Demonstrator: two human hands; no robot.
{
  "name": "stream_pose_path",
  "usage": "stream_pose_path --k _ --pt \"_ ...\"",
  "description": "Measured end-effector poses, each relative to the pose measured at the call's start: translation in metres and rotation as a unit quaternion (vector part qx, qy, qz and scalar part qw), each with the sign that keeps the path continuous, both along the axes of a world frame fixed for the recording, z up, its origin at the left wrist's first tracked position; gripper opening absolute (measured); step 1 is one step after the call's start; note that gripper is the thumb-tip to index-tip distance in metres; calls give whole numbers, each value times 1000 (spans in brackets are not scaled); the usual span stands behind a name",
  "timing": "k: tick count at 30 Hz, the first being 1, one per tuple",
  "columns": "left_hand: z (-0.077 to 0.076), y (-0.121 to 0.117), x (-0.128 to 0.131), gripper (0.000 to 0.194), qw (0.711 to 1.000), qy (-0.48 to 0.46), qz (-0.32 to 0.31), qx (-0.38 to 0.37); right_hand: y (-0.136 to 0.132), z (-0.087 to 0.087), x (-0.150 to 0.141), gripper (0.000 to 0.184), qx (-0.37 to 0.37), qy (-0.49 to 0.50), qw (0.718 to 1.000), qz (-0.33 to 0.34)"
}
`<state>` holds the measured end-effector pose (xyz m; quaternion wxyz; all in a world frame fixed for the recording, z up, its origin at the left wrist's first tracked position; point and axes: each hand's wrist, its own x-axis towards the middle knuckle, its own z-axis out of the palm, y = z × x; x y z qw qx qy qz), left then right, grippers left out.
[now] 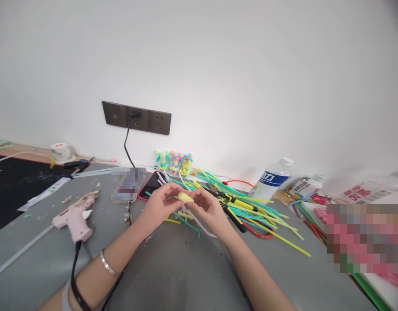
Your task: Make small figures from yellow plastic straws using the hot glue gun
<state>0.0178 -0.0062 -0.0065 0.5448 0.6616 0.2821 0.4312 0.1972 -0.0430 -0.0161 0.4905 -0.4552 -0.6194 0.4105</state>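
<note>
Between the fingertips of both hands is a small pale yellow pipe-cleaner piece [185,197], bunched into a rounded lump. My left hand [163,203] pinches it from the left. From the right, my right hand [207,207] closes on the same piece with thumb and fingers. Loose pipe cleaners [266,220] in yellow, teal and pale pink lie under and to the right of my hands. Pliers [231,203] with black and yellow handles rest among them. Three small fuzzy figures [175,162] stand against the wall behind my hands.
A pink glue gun [74,218] lies at left, its black cord running toward me. Two phones [129,183] [150,186] sit left of my hands. A bottle [273,179] stands back right, near other bottles [369,192]. A white cup [61,152] is far left. Sockets [137,118] are on the wall.
</note>
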Motion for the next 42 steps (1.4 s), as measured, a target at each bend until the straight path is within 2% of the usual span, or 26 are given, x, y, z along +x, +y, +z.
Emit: stream_pose_path --k 9,13,18,24,31,36,42 --pt "-3 1 2 32 1000 -13 16 -23 0 6 2 6 135 -29 989 -60" --pt "-4 1 0 26 1000 1 11 -12 0 4 3 3 169 -71 981 -56" --pt "-3 0 -1 22 999 27 23 20 -1 1 2 7 153 -124 978 -66" --pt "-1 -2 -1 20 996 51 38 54 -1 -1 0 7 141 -117 981 -69" --pt "-7 0 0 15 997 14 17 70 -2 0 0 8 168 -135 973 -81" --pt "-13 3 -1 14 994 -6 19 110 -1 -1 0 6 184 -136 970 -82" --pt "-15 3 -1 16 993 -12 10 116 -1 -1 -1 9 167 -112 978 -56"
